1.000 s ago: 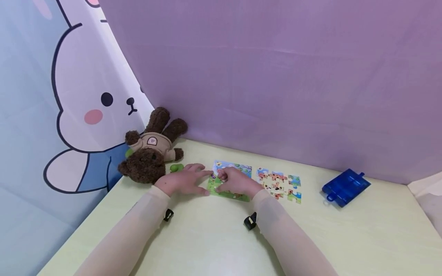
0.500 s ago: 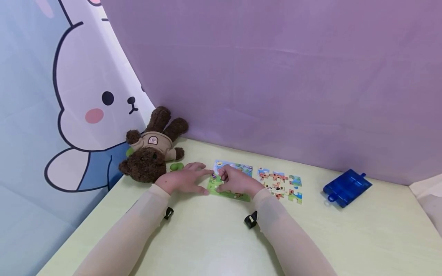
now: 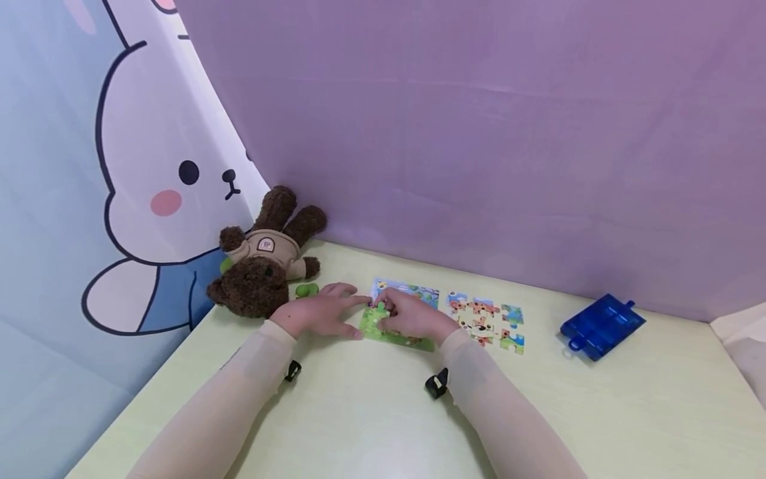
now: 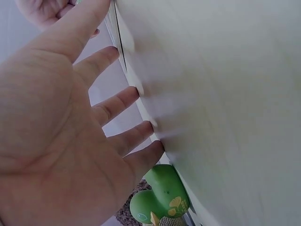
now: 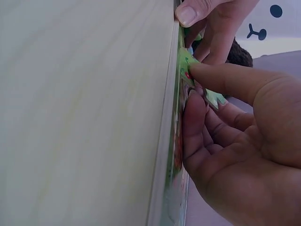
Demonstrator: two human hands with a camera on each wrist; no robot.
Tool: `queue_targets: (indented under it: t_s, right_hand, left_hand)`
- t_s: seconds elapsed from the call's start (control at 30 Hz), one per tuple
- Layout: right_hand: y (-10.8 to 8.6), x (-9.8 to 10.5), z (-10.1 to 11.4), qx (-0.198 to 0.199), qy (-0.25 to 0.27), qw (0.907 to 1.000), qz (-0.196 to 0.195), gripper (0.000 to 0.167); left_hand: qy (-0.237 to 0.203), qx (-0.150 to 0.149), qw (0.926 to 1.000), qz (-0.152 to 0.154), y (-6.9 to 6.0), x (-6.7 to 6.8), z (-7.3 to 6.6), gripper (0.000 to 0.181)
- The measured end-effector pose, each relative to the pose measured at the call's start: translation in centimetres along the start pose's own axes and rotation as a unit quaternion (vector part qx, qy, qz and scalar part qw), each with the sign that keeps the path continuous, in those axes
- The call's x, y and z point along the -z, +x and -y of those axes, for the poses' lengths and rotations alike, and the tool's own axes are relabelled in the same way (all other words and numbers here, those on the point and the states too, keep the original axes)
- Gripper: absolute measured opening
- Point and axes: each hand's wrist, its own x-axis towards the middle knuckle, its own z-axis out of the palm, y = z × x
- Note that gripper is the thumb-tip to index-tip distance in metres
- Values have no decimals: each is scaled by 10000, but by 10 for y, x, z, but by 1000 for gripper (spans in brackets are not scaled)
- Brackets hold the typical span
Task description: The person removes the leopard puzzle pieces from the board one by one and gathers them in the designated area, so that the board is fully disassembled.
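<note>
My right hand (image 3: 415, 316) pinches a green jigsaw piece (image 5: 214, 98) between thumb and fingers, tilted up over the left part of a picture puzzle board (image 3: 421, 293). The right wrist view shows the piece close to the board's edge. My left hand (image 3: 320, 313) is spread flat, its fingertips on the table at the board's left edge; in the left wrist view the palm holds nothing. Much of the board's middle is hidden under the right hand. Several loose jigsaw pieces (image 3: 481, 307) lie in rows right of the board, partly covered by the right wrist.
A brown teddy bear (image 3: 254, 286) lies at the back left corner. Between it and the left hand sits a green toy (image 4: 162, 190). A blue translucent case (image 3: 601, 326) lies on the right. A purple cloth (image 3: 479, 166) hangs behind the table (image 3: 359, 412).
The right hand's fingers have shifted slightly, and the green jigsaw piece now shows tilted up in its pinch. The left hand stays at the board's left edge.
</note>
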Motion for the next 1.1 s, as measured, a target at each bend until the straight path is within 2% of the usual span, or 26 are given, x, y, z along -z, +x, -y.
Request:
queue_targets:
  t_s: [0.23, 0.4, 0.57, 0.7, 0.87, 1.1]
  right_hand:
    - [-1, 2, -2, -90, 107, 9999, -62, 20]
    - [0, 4, -3, -299, 908, 9954, -92, 20]
    - [2, 6, -7, -483, 1723, 9838, -146, 21]
    - [3, 9, -10, -542, 2128, 9747, -413, 23]
    - [-2, 17, -9, -555, 2182, 9708, -832, 25]
    - [-21, 38, -11, -505, 2229, 9678, -1051, 28]
  left_hand:
    - [-4, 21, 10000, 17, 0, -1, -2, 88]
    - [28, 51, 10000, 12, 0, 0, -2, 88]
    - [44, 36, 10000, -7, 0, 0, -2, 89]
    - [86, 13, 10000, -11, 0, 1, -1, 89]
    - [77, 25, 10000, -2, 1, 0, -2, 90]
    - [55, -42, 10000, -27, 0, 1, -2, 89]
